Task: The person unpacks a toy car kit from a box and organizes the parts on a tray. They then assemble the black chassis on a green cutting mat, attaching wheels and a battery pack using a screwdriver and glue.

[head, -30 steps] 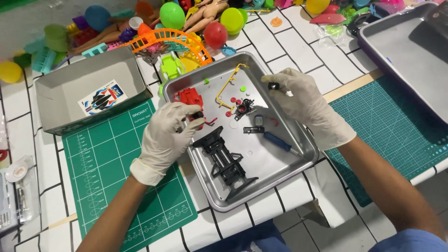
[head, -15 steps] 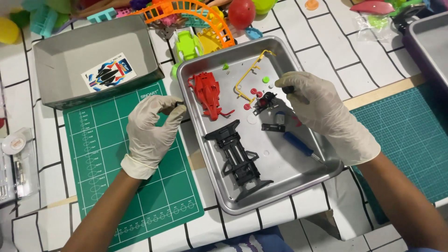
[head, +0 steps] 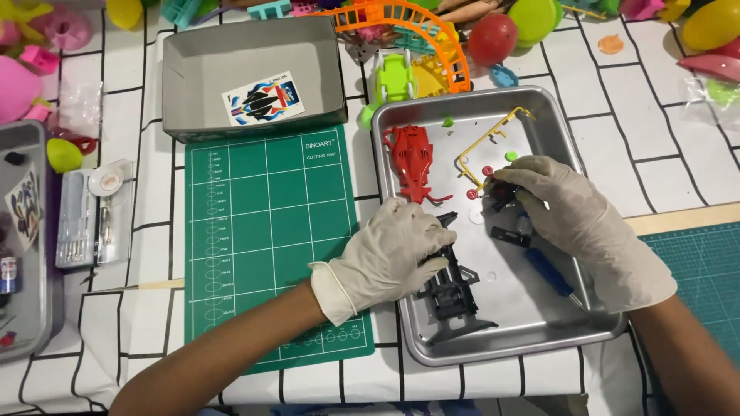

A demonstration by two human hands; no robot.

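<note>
A metal tray (head: 391,308) holds a black toy car chassis (head: 453,296), a red car body (head: 411,160), a yellow parts frame (head: 487,146) and a blue screwdriver (head: 549,271). My left hand (head: 393,254), in a white glove, reaches in over the tray's left rim and grips the front end of the black chassis. My right hand (head: 578,223), also gloved, rests in the tray's right half. Its fingertips pinch a small black part (head: 505,194) beside the yellow frame. Small red and green round pieces lie loose around it.
A green cutting mat (head: 262,231) lies left of the tray, below a grey cardboard box (head: 254,62) holding a sticker sheet (head: 264,98). A clear tool case (head: 92,216) and another tray (head: 23,254) sit far left. Coloured plastic toys crowd the top edge. A second green mat (head: 705,270) lies at right.
My left hand has moved right, off the cutting mat and into the tray, onto the black chassis. My right hand stays over the small black part.
</note>
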